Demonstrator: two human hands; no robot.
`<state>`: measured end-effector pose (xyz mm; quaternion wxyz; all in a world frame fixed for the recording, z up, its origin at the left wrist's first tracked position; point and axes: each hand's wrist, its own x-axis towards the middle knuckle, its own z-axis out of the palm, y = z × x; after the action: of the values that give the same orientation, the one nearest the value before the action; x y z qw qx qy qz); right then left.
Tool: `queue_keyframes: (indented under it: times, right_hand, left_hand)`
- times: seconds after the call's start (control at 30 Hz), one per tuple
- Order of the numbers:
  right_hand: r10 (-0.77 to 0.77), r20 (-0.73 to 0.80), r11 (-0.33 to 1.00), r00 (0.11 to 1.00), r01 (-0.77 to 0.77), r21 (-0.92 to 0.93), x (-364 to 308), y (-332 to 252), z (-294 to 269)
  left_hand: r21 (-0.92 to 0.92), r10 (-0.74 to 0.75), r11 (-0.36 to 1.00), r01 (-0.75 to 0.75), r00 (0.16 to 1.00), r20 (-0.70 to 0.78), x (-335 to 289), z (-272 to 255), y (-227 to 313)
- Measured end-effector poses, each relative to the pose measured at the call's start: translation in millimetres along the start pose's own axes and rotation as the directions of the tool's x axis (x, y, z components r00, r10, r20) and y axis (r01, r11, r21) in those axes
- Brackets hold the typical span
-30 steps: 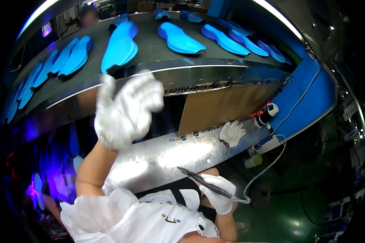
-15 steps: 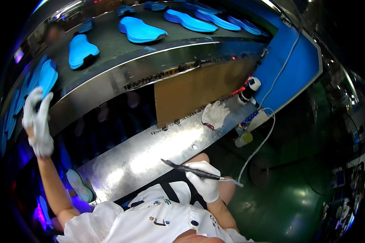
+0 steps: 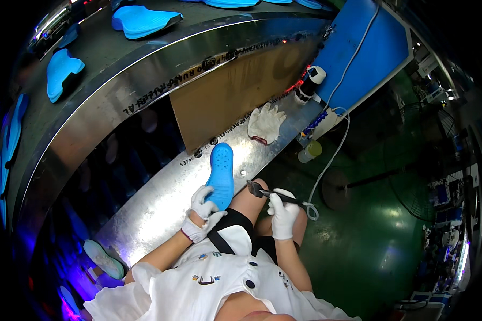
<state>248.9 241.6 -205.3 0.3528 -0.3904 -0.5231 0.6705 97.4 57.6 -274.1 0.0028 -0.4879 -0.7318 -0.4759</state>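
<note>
My left hand [image 3: 200, 211], in a white glove, pinches the near end of a blue shoe sole [image 3: 220, 170] between thumb and fingers. The sole's far end, dotted with small round marks, points away from me above the metal ledge [image 3: 160, 206]. In my white-gloved right hand [image 3: 284, 215] is a black brush [image 3: 258, 189], its broad flat tip pointing left toward the sole but apart from it. A thin pale hose [image 3: 313, 209] runs from the back end of the brush.
Ahead curves a dark conveyor [image 3: 99, 35] bearing several blue soles, edged by a metal rail [image 3: 91, 109]. On the ledge lie a spare white glove [image 3: 266, 124] and, at the left, a pale sole [image 3: 103, 259]. A jar with a yellow-green lid [image 3: 310, 152] stands right of the ledge.
My left hand has come back from the conveyor's left side and now holds a blue sole before me. The brush in my right hand has turned and shifted right. The view has moved too.
</note>
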Motion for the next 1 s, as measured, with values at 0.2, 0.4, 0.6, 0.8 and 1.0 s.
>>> queue_keyframes:
  times: [0.2,0.4,0.6,0.8,1.0]
  right_hand:
    - [-0.089,0.162,0.974,0.983,0.120,-0.192,54.2,5.1,55.6]
    - [-0.335,0.386,0.587,0.859,0.511,-0.627,81.2,42.7,96.9]
    - [-0.358,0.603,0.445,0.713,0.698,-0.561,-4.1,-15.9,59.6]
    - [-0.647,0.591,0.254,0.481,0.868,-0.428,11.1,-46.5,69.7]
    - [-0.526,0.463,0.662,0.713,0.686,-0.303,1.3,-53.8,61.8]
  left_hand:
    - [-0.893,-0.886,0.113,0.435,0.451,0.108,28.5,19.0,-21.2]
    - [-0.546,-0.137,-0.704,0.454,0.667,0.732,53.4,27.3,-39.6]
    - [-0.616,-0.396,-0.730,0.297,0.550,0.735,67.0,38.9,-14.6]
    - [-0.627,-0.378,-0.746,0.223,0.633,0.675,70.6,19.7,48.4]
    - [-0.528,-0.106,-0.784,0.325,0.769,0.631,64.5,10.2,46.8]
